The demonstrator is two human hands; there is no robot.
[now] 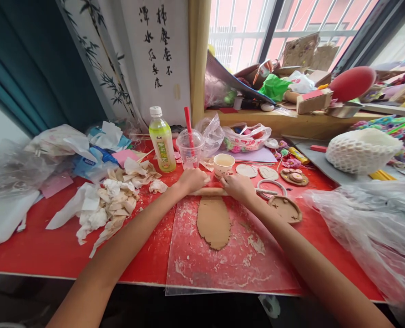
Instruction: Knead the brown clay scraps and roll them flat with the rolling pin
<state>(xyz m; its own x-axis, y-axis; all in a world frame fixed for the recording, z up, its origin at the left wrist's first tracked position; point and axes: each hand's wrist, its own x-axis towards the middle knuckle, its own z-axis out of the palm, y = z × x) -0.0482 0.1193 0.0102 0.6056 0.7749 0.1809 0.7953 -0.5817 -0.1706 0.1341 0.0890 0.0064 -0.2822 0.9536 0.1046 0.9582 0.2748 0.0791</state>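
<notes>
A wooden rolling pin (207, 192) lies crosswise at the far end of a flat brown clay slab (214, 223). My left hand (193, 180) is closed round the pin's left part, and my right hand (238, 186) grips it farther right. The slab is a long oval with ragged edges. Beneath it is a clear plastic sheet (199, 273) smeared with dried clay. Just beyond my hands stands a paper cup (224, 165) of cloudy liquid. To the right of my right hand are a ring (280, 184) and a shallow clay dish (286, 210).
Crumpled tissues (110, 205) and plastic bags (62, 141) cover the left of the red table. A green drink bottle (162, 140) and a plastic cup (189, 148) with a red straw stand behind my left hand. On the right lies a large clear bag (356, 218).
</notes>
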